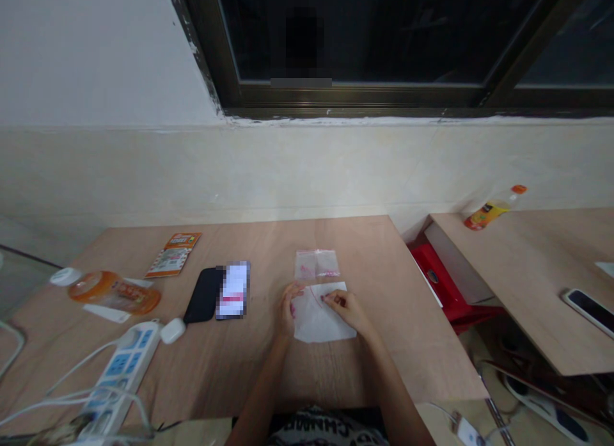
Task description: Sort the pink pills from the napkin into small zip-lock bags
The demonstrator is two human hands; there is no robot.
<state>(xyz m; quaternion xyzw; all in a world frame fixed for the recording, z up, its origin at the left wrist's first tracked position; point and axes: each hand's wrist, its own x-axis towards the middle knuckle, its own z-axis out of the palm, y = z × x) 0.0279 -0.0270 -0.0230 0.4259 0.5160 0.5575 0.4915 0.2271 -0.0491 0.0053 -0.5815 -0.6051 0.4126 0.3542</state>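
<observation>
A thin white sheet (323,327), paper or cloth, lies on the wooden table in front of me. My left hand (286,307) is closed at its left edge, fingers curled round the border, with a bit of pink showing by the palm. Over the sheet's upper right part, my right hand (348,307) is pinched; whatever is between its fingertips is too small to make out. A thin reddish line (315,297) runs across the sheet beside those fingertips. Just beyond the sheet lie small clear plastic bags (316,264) with pinkish marks or contents.
Left of my hands are a black phone (204,295), a lit phone (233,290), a white charger case (173,331), a power strip (119,369) with cables, an orange drink bottle (115,291) on its side and an orange packet (173,254). A second table (527,260) stands right.
</observation>
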